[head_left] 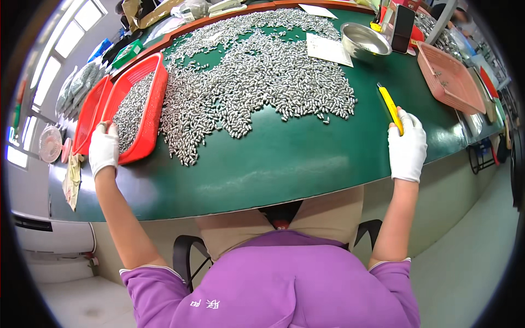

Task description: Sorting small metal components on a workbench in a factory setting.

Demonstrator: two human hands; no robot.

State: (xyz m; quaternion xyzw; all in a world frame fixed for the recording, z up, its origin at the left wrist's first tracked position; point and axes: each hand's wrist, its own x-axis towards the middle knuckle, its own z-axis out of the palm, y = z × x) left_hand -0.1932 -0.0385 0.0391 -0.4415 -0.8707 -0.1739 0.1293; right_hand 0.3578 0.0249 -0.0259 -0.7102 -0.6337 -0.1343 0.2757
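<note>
A red plastic basket (158, 104), partly filled with small silvery metal pieces (130, 117), tilts at the left of the table. My left hand (104, 148), in a white glove with bare fingertips, grips its near left rim. At the right, my right hand (408, 147), gloved the same way, is closed around a yellow utility knife (390, 108) that points away to the upper left. A wide heap of the same small metal pieces (262, 76) spreads over the green tabletop (262, 164) between my hands, its nearest tongue reaching close to the red basket.
Another red basket (90, 117) stands left of the first. Beyond my right hand are a metal bowl (365, 39), a phone (403, 27) standing upright and a pink basket (451, 79) with a few pieces. A paper sheet (328, 49) lies against the heap. The table's near edge curves before my lap.
</note>
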